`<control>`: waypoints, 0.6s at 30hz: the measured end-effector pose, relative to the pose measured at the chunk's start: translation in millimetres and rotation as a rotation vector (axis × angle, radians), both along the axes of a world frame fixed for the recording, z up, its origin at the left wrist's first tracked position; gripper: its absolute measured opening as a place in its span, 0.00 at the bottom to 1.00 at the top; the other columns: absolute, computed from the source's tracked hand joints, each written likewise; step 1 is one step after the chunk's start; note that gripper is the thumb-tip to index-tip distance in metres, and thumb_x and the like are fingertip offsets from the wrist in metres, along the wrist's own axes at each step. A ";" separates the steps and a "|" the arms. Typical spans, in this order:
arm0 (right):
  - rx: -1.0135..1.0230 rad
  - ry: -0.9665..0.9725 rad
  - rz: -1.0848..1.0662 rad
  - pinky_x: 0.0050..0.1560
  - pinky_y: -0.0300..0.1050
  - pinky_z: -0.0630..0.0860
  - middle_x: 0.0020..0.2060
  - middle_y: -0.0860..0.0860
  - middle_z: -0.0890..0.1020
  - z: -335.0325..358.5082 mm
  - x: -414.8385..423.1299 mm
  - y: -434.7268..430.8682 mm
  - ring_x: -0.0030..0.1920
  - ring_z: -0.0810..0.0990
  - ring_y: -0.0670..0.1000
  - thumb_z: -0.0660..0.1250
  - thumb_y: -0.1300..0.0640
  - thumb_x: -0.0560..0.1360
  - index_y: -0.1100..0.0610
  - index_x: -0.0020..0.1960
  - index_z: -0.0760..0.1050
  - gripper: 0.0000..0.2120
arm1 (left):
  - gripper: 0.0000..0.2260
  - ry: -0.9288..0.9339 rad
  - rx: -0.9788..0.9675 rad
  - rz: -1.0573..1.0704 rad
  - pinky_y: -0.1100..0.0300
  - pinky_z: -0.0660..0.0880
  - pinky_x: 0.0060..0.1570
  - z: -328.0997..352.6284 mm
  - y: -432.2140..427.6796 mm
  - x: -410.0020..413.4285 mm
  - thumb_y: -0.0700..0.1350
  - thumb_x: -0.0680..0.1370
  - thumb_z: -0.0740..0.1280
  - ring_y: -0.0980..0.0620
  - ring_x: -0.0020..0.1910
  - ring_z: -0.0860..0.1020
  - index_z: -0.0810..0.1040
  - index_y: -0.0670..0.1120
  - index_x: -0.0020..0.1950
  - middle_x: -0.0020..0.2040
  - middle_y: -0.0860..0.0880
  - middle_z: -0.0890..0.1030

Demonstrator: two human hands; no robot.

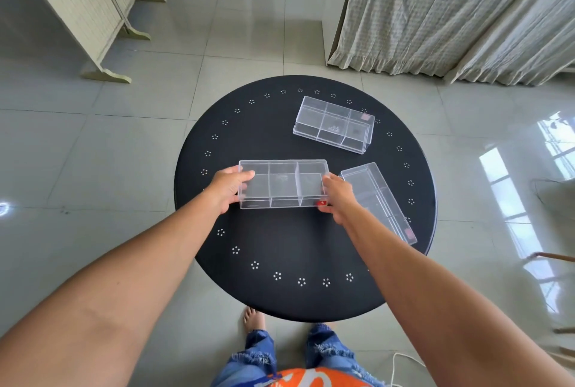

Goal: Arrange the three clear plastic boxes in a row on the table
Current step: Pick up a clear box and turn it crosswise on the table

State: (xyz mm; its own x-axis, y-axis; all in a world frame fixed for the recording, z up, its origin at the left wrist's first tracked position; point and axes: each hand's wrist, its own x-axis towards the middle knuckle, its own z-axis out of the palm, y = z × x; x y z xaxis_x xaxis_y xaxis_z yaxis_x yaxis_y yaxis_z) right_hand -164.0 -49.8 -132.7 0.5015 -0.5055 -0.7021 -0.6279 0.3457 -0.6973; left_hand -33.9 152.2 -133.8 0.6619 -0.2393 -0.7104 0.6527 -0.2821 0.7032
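The clear plastic box (283, 183) is gripped at both short ends, left hand (229, 188) and right hand (337, 196) clamped on it near the middle of the round black table (280, 246), second box (334, 124) behind it, third box (381, 200) just right.

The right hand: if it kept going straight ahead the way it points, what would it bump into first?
Probably the far clear box. The right hand grips the near box at its right end and points up the table; depth is hard to judge, so it might pass just left of it.
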 end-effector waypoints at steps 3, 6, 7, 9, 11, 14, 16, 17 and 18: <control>-0.091 0.038 -0.007 0.34 0.42 0.66 0.39 0.50 0.75 -6.4 -0.7 -1.8 0.38 0.71 0.53 0.54 0.56 0.78 0.50 0.49 0.79 0.14 | 0.19 -0.055 0.003 -0.008 0.54 0.75 0.51 -3.2 -9.9 -11.3 0.42 0.78 0.69 0.52 0.52 0.78 0.73 0.45 0.68 0.57 0.49 0.78; -0.163 0.108 0.012 0.31 0.41 0.63 0.38 0.49 0.73 -13.6 -1.1 1.6 0.33 0.68 0.52 0.52 0.56 0.76 0.50 0.53 0.76 0.15 | 0.12 -0.136 0.036 -0.035 0.58 0.77 0.48 -1.8 -17.9 -19.6 0.41 0.80 0.64 0.56 0.43 0.76 0.74 0.47 0.63 0.52 0.52 0.78; -0.195 0.134 0.018 0.30 0.42 0.62 0.37 0.49 0.72 -19.8 -1.0 1.4 0.32 0.67 0.51 0.51 0.56 0.74 0.49 0.53 0.75 0.15 | 0.12 -0.171 0.053 -0.058 0.56 0.76 0.52 -3.0 -19.5 -21.1 0.40 0.80 0.63 0.55 0.45 0.76 0.75 0.47 0.63 0.55 0.51 0.79; -0.234 0.148 0.028 0.29 0.43 0.61 0.37 0.49 0.72 -31.8 -1.0 -0.8 0.31 0.65 0.51 0.51 0.55 0.69 0.49 0.47 0.73 0.13 | 0.11 -0.222 0.080 -0.098 0.58 0.73 0.54 -6.3 -22.3 -23.2 0.40 0.80 0.62 0.51 0.51 0.77 0.75 0.47 0.61 0.60 0.48 0.80; -0.231 0.146 0.033 0.29 0.43 0.60 0.37 0.50 0.71 -30.1 -3.1 0.3 0.31 0.65 0.51 0.51 0.56 0.69 0.50 0.43 0.71 0.11 | 0.12 -0.254 0.149 -0.121 0.58 0.70 0.52 -8.3 -23.7 -24.5 0.40 0.79 0.61 0.50 0.54 0.76 0.75 0.46 0.61 0.60 0.48 0.80; -0.191 0.124 0.034 0.30 0.43 0.60 0.34 0.49 0.70 -15.9 -6.9 3.1 0.30 0.65 0.50 0.52 0.58 0.73 0.52 0.39 0.67 0.07 | 0.19 -0.272 0.266 -0.151 0.58 0.68 0.55 -12.5 -23.9 -22.6 0.42 0.77 0.61 0.46 0.62 0.74 0.72 0.47 0.68 0.67 0.47 0.76; -0.182 0.128 0.045 0.31 0.43 0.60 0.34 0.49 0.69 -6.4 -10.5 3.1 0.31 0.65 0.50 0.53 0.58 0.75 0.52 0.41 0.68 0.07 | 0.27 -0.295 0.370 -0.172 0.56 0.68 0.61 -11.8 -26.7 -21.4 0.44 0.77 0.62 0.44 0.70 0.69 0.63 0.49 0.76 0.74 0.47 0.69; -0.190 0.126 0.065 0.32 0.43 0.61 0.35 0.49 0.71 -2.4 -13.6 2.2 0.32 0.66 0.50 0.54 0.58 0.76 0.51 0.48 0.72 0.08 | 0.29 -0.341 0.449 -0.195 0.52 0.69 0.63 -10.5 -29.2 -21.6 0.45 0.77 0.62 0.43 0.71 0.67 0.60 0.50 0.78 0.74 0.46 0.68; -0.208 0.116 0.083 0.34 0.43 0.64 0.38 0.50 0.73 0.6 -17.4 0.9 0.34 0.70 0.50 0.55 0.57 0.77 0.51 0.58 0.73 0.13 | 0.29 -0.415 0.531 -0.222 0.49 0.69 0.65 -7.4 -32.5 -22.4 0.45 0.76 0.62 0.42 0.71 0.66 0.60 0.51 0.78 0.74 0.45 0.68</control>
State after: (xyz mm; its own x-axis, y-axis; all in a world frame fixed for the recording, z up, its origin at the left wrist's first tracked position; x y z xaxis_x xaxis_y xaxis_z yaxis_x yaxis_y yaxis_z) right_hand -181.4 -48.9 -132.1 0.4693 -0.6059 -0.6423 -0.7279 0.1464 -0.6699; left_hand -56.3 119.7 -141.2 0.8790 -0.0917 -0.4679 0.2474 -0.7511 0.6120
